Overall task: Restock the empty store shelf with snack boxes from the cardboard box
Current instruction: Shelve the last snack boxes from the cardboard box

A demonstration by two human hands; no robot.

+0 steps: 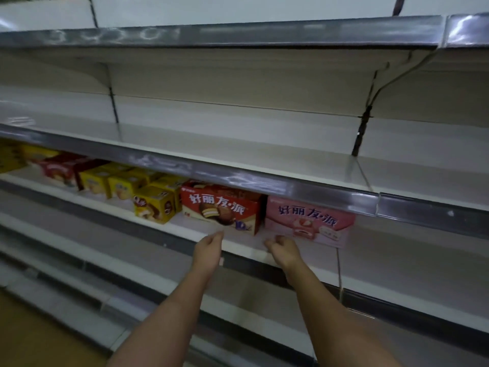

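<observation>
We stand before a run of white metal store shelving with silvery price rails along each front edge, in dim light, and a strip of orange-brown floor (31, 340) shows at the lower left. The upper shelf (238, 144) in front of us is bare white board backed by pale panels, with dark slotted uprights (361, 133) dividing the bays. Below it, on the stocked shelf (185, 230), snack boxes stand in a row: blurred yellow and red cartons far left, a small yellow box (154, 206) turned at an angle, then a long red box (222, 211) printed with chocolate pies, and just right of it, with a narrow dark gap between, a long pink box (308, 221) whose right end overhangs the bay's edge. Both of our bare forearms reach up from the bottom of the view toward that shelf's lip. Our left hand (209, 247) hangs just below the red box, fingers loosely together and pointing forward, holding nothing. Our right hand (281, 249) sits just beneath the left end of the pink box, its fingers loosely curled and empty; we cannot tell whether they brush the box. Lower shelves (105, 263) run beneath in pale grey tiers.
</observation>
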